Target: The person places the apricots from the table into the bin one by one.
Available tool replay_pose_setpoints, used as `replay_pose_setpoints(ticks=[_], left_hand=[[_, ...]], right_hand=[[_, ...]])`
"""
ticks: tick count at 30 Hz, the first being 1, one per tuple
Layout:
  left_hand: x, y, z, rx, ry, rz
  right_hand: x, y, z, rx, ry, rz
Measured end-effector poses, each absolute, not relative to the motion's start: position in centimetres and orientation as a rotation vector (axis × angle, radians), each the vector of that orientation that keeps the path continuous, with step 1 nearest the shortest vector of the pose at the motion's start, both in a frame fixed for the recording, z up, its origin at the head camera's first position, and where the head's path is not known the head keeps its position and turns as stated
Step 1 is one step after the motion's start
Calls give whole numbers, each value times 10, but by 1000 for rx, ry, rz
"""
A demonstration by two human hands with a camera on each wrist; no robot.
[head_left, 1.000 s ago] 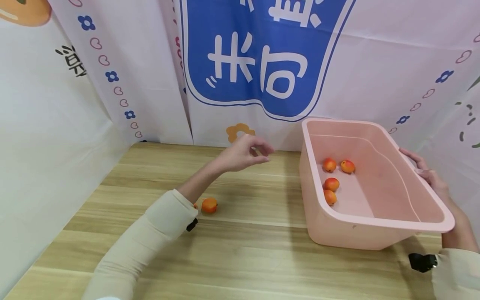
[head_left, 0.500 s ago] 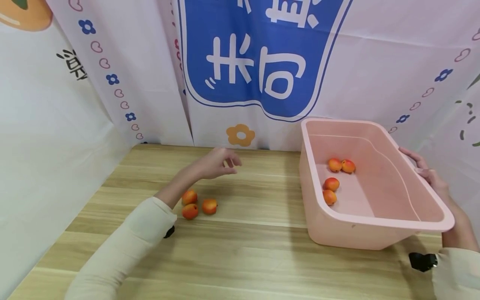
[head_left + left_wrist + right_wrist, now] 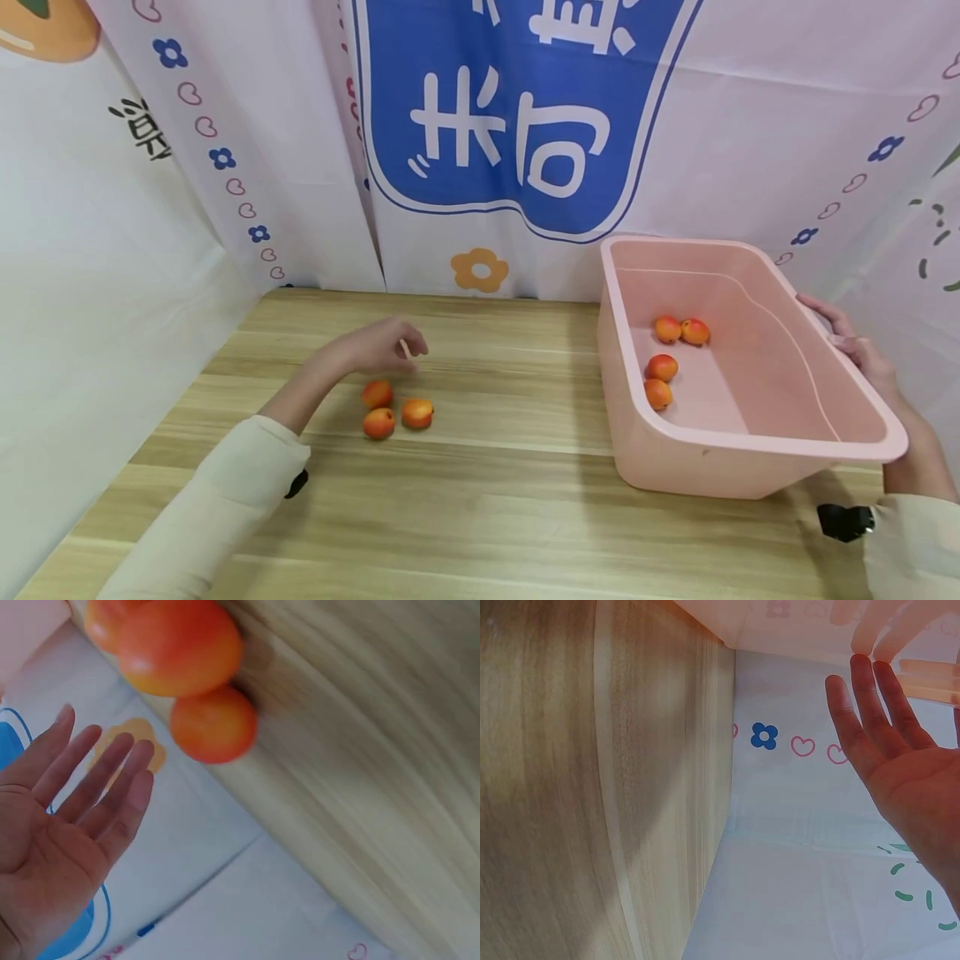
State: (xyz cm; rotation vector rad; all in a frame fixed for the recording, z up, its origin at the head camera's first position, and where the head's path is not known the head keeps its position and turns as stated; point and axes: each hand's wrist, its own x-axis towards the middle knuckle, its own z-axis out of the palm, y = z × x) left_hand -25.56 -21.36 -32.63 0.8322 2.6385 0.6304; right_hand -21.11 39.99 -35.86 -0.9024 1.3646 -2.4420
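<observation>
Three small orange fruits [image 3: 417, 412] lie together on the wooden table [image 3: 487, 500], left of centre. My left hand [image 3: 386, 345] hovers just above and behind them and holds nothing. In the left wrist view its palm [image 3: 52, 847] faces the camera with straight fingers [image 3: 105, 787], and two fruits [image 3: 214, 724] lie close by. A pink plastic tub [image 3: 750, 446] stands tilted on the right with several of the same fruits [image 3: 663, 367] inside. My right hand [image 3: 851, 342] rests on its right rim, with straight fingers [image 3: 870, 705] against the tub wall [image 3: 802, 622].
A printed white and blue cloth backdrop [image 3: 510, 125] closes off the back and both sides of the table. Black wrist-camera straps [image 3: 843, 522] show at my cuffs. Bare wood lies between the fruits and the tub.
My left hand has drawn back from near the tub, leftward and down, to just above the three fruits, uncovering two of them. The right hand and tub stayed put.
</observation>
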Motion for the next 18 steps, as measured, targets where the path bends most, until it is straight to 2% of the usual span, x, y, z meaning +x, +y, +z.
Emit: replay_pose_setpoints(ticks=[18], left_hand=[[-247, -247, -331, 554, 2571, 491]], right_hand=[[-212, 399, -359, -921, 1220, -2457]])
